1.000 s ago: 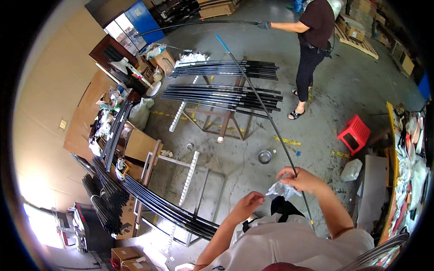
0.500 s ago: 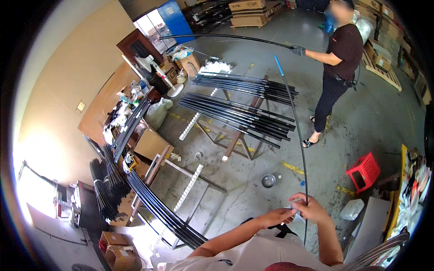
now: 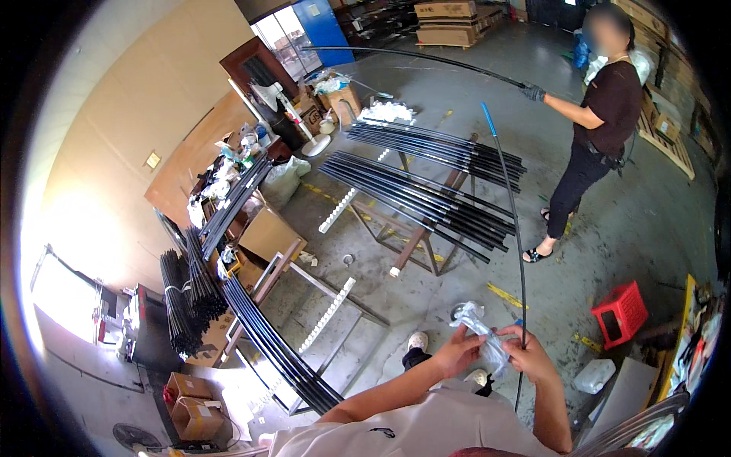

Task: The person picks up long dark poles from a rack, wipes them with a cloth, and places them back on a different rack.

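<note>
A crumpled clear plastic bag (image 3: 480, 327) stretches between my two hands in front of my body. My left hand (image 3: 457, 355) is closed on one side of it, fingers pinched. Holding the other side is my right hand (image 3: 534, 361), also closed. A long thin black rod (image 3: 512, 190) with a blue tip (image 3: 488, 118) runs upright through my right hand, its lower end passing down past my wrist. How the fingers share rod and plastic is partly hidden.
Black rods (image 3: 426, 190) lie in rows on a metal rack (image 3: 411, 249) ahead; more rods (image 3: 282, 350) rest at left. A person (image 3: 609, 107) at far right holds a long bent rod (image 3: 426, 55). A red stool (image 3: 620, 314) stands at right.
The plastic bag, bunched small between my fingers before, is now spread out and raised, and my hands are farther apart. The view has shifted slightly; the other person still holds the rod.
</note>
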Demonstrator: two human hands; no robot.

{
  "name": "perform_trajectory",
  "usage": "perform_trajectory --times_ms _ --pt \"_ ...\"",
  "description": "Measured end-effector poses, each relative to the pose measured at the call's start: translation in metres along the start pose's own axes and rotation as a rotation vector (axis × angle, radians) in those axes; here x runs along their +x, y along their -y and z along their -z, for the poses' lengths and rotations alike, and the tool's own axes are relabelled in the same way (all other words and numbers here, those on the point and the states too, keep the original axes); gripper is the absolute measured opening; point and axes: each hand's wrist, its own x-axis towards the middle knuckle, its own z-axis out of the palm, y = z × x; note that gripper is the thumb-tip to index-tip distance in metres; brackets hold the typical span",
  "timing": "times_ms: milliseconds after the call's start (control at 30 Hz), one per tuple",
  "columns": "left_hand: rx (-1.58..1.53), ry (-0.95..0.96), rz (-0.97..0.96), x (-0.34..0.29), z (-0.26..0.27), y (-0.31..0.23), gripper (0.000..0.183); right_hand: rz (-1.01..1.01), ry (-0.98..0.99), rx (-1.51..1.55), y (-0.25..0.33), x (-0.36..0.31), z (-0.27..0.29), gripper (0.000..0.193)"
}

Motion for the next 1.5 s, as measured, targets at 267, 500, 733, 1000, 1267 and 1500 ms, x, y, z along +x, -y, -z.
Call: perform_trajectory --times_ms 267,500,733,1000,1267,1500 --pt "0.202 -0.053 -0.051 0.002 0.01 -0.041 0.043 0.028 0.029 -0.121 0.002 0.022 -0.006 0.025" --pt "0.248 -0.202 0.104 -0.006 0.034 -0.014 0.046 0.04 0.042 -0.192 -0.006 0.025 0.01 0.022" --pt "0.132 -0.133 0.012 -0.006 0.024 0.004 0.037 0.059 0.019 -0.251 -0.027 0.016 0.024 0.025" --pt "0.103 0.066 -0.175 0.005 -0.005 -0.008 0.05 0.15 -0.05 -0.2 -0.033 0.003 0.028 0.027" --pt "0.188 -0.046 -0.152 0.003 -0.009 -0.013 0.056 0.152 -0.073 -0.191 -0.041 -0.011 0.036 0.029" --pt "0.411 -0.148 -0.507 -0.005 -0.055 -0.107 0.036 0.23 -0.085 -0.248 -0.049 -0.012 0.052 0.029"
